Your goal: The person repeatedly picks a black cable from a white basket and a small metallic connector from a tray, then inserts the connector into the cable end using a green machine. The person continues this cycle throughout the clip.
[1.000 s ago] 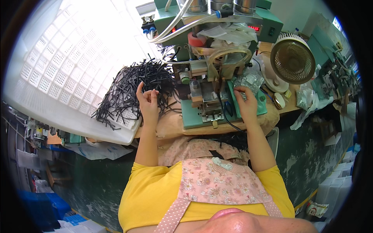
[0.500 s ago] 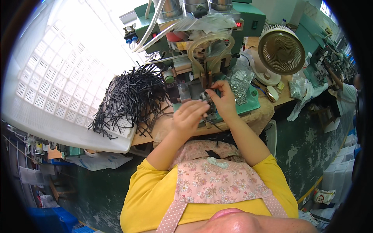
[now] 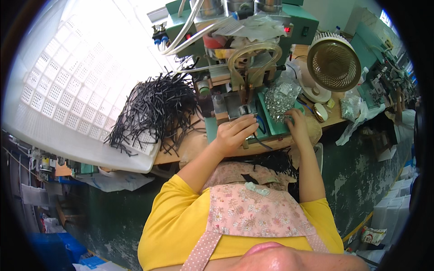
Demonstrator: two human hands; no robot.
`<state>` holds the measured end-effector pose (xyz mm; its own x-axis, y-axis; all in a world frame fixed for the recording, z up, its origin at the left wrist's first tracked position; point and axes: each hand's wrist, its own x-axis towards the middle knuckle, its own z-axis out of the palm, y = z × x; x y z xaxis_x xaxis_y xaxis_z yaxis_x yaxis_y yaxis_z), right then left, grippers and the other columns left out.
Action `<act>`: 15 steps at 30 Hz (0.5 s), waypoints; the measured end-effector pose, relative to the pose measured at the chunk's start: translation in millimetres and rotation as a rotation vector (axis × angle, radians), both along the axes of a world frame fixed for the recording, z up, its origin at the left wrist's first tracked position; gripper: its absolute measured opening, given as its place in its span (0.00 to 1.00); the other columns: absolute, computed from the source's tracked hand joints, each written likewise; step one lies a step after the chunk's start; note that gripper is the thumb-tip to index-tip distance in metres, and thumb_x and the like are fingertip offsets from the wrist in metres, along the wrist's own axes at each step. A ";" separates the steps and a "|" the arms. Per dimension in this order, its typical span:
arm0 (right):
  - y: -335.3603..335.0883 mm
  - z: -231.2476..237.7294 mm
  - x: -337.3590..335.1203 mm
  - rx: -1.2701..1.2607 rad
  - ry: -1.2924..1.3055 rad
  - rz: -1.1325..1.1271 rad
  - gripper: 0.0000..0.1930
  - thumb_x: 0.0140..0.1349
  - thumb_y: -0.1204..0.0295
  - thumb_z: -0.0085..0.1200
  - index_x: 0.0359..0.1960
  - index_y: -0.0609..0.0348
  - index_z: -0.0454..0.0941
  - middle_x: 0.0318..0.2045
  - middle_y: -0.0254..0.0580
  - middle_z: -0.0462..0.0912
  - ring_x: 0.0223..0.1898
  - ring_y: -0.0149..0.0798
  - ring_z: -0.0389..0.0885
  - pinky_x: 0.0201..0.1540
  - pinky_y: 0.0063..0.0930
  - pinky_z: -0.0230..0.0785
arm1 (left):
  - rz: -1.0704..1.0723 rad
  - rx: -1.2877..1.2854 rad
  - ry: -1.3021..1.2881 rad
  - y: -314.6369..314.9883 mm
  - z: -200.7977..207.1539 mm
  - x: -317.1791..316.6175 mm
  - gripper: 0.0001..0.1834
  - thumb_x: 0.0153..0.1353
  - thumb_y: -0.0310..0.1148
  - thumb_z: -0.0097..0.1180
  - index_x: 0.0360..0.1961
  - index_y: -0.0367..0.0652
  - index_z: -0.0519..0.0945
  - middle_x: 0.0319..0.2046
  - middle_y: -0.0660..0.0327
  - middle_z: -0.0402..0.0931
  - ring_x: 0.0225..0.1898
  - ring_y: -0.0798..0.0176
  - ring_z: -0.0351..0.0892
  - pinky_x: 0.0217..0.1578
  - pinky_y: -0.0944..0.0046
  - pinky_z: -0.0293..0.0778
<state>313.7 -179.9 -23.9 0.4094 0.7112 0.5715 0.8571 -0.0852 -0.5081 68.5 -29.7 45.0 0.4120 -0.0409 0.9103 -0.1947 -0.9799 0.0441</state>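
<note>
At the front of the green bench press [image 3: 244, 86], my left hand [image 3: 236, 133] lies with its fingers together and bent over the work spot below the press head. A thin black strip [image 3: 261, 142] comes out from under its fingertips, which seem to hold it; the grip itself is hidden. To the right, my right hand [image 3: 297, 125] is at the near edge of a clear bag of small shiny metal pieces [image 3: 280, 101]. Its thumb and fingers are drawn together in a pinch; whatever is between them is too small to make out.
A heap of black strips [image 3: 156, 110] lies on the left, partly over a white perforated basket [image 3: 58, 97]. At the back right stands a round fan [image 3: 333, 65]. More black strips [image 3: 271, 161] lie below the table's front edge. A white and gold oval object [image 3: 320, 112] sits beyond my right hand.
My right hand has left the press head and moved right and nearer to the bag of metal pieces. My left hand stays at the press front. The whole view has shifted slightly.
</note>
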 end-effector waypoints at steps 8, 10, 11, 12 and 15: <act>35.0 -12.6 -5.3 -0.045 -0.010 -0.082 0.06 0.56 0.78 0.57 0.35 0.55 0.77 0.36 0.41 0.78 0.40 0.49 0.76 0.45 0.41 0.61 | 0.058 -0.080 0.070 -10.8 -6.2 -9.3 0.15 0.51 0.23 0.60 0.42 0.40 0.81 0.45 0.55 0.79 0.48 0.54 0.81 0.43 0.62 0.79; 42.1 -11.4 -9.0 -0.023 -0.028 -0.115 0.05 0.57 0.78 0.56 0.35 0.55 0.77 0.35 0.40 0.79 0.40 0.48 0.76 0.45 0.40 0.61 | 0.124 -0.061 0.027 -4.0 -13.8 -24.8 0.16 0.54 0.24 0.59 0.46 0.40 0.79 0.47 0.54 0.77 0.51 0.53 0.78 0.50 0.57 0.74; 44.1 -11.6 -11.9 -0.007 -0.052 -0.131 0.05 0.58 0.78 0.56 0.35 0.54 0.77 0.35 0.40 0.79 0.40 0.47 0.76 0.46 0.40 0.60 | 0.153 -0.056 0.002 2.2 -19.4 -34.5 0.17 0.55 0.25 0.59 0.47 0.40 0.78 0.48 0.54 0.77 0.52 0.52 0.77 0.53 0.54 0.72; 45.3 -11.4 -14.4 0.034 -0.092 -0.132 0.05 0.59 0.78 0.56 0.36 0.54 0.77 0.35 0.39 0.79 0.40 0.46 0.76 0.46 0.40 0.60 | 0.293 -0.131 -0.013 9.1 -26.6 -46.0 0.17 0.56 0.25 0.59 0.49 0.40 0.76 0.48 0.53 0.76 0.53 0.51 0.75 0.56 0.52 0.67; 45.8 -12.7 -19.1 0.070 -0.105 -0.168 0.05 0.60 0.77 0.55 0.38 0.54 0.78 0.35 0.39 0.80 0.40 0.45 0.77 0.47 0.39 0.59 | 0.622 -0.421 0.074 47.8 -54.8 -79.3 0.19 0.59 0.28 0.58 0.52 0.42 0.74 0.51 0.54 0.74 0.56 0.51 0.71 0.62 0.49 0.59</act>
<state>294.5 -134.0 -36.6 0.4541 0.5951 0.6630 0.8826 -0.1988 -0.4260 -10.8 18.1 -9.8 0.3064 0.5644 0.7666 0.4068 -0.8057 0.4306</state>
